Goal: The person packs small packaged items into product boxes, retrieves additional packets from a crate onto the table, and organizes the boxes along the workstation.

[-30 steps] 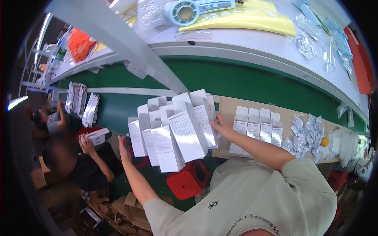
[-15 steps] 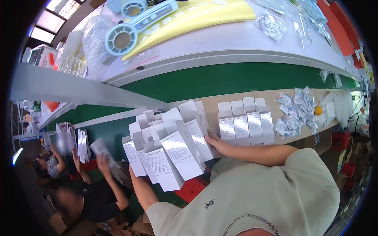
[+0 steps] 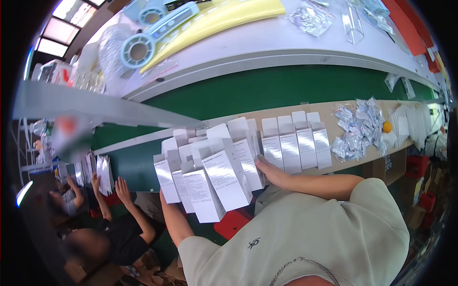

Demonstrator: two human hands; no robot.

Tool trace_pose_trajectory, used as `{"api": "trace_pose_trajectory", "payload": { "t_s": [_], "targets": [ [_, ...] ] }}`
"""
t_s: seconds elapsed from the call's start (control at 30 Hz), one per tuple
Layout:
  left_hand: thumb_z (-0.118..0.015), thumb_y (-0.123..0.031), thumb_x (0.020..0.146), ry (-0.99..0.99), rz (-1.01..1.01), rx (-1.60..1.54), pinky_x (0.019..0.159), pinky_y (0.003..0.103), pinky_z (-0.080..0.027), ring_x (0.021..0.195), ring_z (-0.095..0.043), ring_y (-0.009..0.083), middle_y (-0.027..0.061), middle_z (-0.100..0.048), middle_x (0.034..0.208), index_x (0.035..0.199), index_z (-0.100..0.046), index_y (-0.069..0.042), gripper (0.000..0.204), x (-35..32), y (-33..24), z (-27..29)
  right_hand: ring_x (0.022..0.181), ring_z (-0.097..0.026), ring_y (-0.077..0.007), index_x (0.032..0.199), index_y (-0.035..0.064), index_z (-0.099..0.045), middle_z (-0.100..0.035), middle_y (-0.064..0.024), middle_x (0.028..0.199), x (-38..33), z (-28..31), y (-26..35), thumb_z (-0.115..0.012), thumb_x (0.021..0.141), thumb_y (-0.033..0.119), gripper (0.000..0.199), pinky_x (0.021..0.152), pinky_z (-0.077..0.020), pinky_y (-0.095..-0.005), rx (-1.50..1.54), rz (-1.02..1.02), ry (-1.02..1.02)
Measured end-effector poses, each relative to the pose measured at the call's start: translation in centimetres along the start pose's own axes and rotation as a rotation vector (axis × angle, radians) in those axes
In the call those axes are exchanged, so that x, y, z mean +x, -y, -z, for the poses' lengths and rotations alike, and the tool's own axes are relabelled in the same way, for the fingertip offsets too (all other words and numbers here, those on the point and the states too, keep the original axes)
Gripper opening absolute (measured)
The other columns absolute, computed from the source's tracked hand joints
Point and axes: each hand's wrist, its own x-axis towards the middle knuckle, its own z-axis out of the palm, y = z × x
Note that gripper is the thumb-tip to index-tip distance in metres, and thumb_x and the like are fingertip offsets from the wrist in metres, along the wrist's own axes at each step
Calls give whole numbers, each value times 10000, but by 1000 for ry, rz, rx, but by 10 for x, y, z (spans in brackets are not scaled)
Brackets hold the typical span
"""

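A cluster of several white cardboard boxes (image 3: 226,178) with raised flaps is held between my hands, partly past the bench's near edge. Against the cluster's right side presses my right hand (image 3: 263,167), its fingers partly hidden behind the boxes. My left forearm (image 3: 172,217) reaches up to the cluster's left side; the left hand itself is hidden by the boxes it supports. Just right of my right hand, a row of similar white boxes (image 3: 296,148) stands upright on the tan bench top (image 3: 341,164), flaps up.
Small clear bags (image 3: 358,131) lie heaped farther right, near an orange ball-like thing (image 3: 387,127). A grey metal post (image 3: 109,106) slants in from the left. The white upper shelf (image 3: 229,59) runs across the far side. At left, a co-worker's hands (image 3: 123,190) are near stacked white cartons (image 3: 105,174).
The held cluster and my right hand have shifted slightly right, closer to the standing row. The co-worker's hand at left no longer holds the pale carton.
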Motion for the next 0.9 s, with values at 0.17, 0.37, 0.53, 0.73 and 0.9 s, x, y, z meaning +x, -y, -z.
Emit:
{"api": "trace_pose_trajectory", "payload": {
  "t_s": [0.17, 0.37, 0.53, 0.73, 0.9],
  "targets": [
    [-333, -615, 1010, -89, -127, -82, 1138, 423, -341, 1364, -447, 281, 65, -472, 1498, 1483, -427, -97, 708, -41, -32, 21, 1466, -264, -292, 1555, -59, -76, -257, -213, 1585, -7, 11, 0, -440, 970, 645, 986, 1169, -256, -384, -14, -33, -33],
    [-352, -594, 1011, -188, -410, -204, 1113, 433, -381, 1343, -470, 289, 74, -496, 1470, 1495, -400, -101, 692, -70, 24, -19, 1482, -232, -270, 1579, 11, -89, -264, -141, 1602, -2, 19, -14, -465, 979, 616, 931, 1159, -270, -438, 62, -52, 41],
    [-343, -524, 1027, -203, -606, -491, 1009, 424, -490, 1215, -574, 284, 116, -594, 1323, 1399, -493, -41, 627, -60, 22, -78, 1456, -271, -263, 1582, 84, -152, -268, -102, 1594, -19, 3, 6, -445, 1023, 520, 767, 1155, -262, -469, 8, -82, 33],
    [-275, -642, 1008, -257, -668, -516, 1109, 452, -401, 1308, -500, 322, 121, -510, 1444, 1462, -428, -66, 748, -46, 59, -38, 1451, -287, -271, 1585, 52, -88, -276, -140, 1582, -28, 9, 10, -488, 1012, 494, 827, 1139, -302, -466, -71, -61, 51],
    [-278, -636, 1011, -487, -642, -708, 1111, 457, -392, 1321, -491, 329, 141, -498, 1454, 1465, -420, -51, 754, -57, 109, -78, 1398, -386, -268, 1570, 18, -125, -322, -155, 1550, -34, 30, 4, -534, 1013, 420, 798, 1088, -391, -424, -66, -44, -62]
  ]
}}
